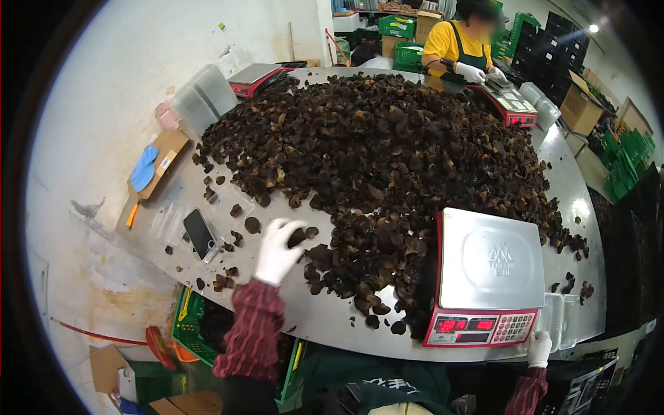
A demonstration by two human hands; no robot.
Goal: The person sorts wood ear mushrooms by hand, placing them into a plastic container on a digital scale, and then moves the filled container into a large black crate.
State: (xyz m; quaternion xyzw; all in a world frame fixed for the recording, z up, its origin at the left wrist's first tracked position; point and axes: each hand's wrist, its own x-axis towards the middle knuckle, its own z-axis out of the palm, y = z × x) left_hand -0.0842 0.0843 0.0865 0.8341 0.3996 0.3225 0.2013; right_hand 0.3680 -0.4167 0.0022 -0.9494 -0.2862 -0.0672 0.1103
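Note:
My left hand [279,250], in a white glove, is over the steel table left of the big pile of dark, curled wood ear mushrooms [387,152]. Its fingers curl around a dark mushroom piece [297,238]. A second small piece shows just past the fingertips. My right hand [539,348], also gloved in white, is at the table's near edge, below the red scale [492,270]. Its fingers are closed at the near corner of clear plastic trays [552,315]; the grip is partly hidden. The scale's steel plate carries nothing, and its red digits are lit.
A phone [199,234] lies on the table [159,238] at left, near a cardboard piece [160,163] with a blue glove. Stacked clear trays [204,98] and another scale [254,77] stand behind. Across the pile, a co-worker [460,52] handles something over a third scale [510,104].

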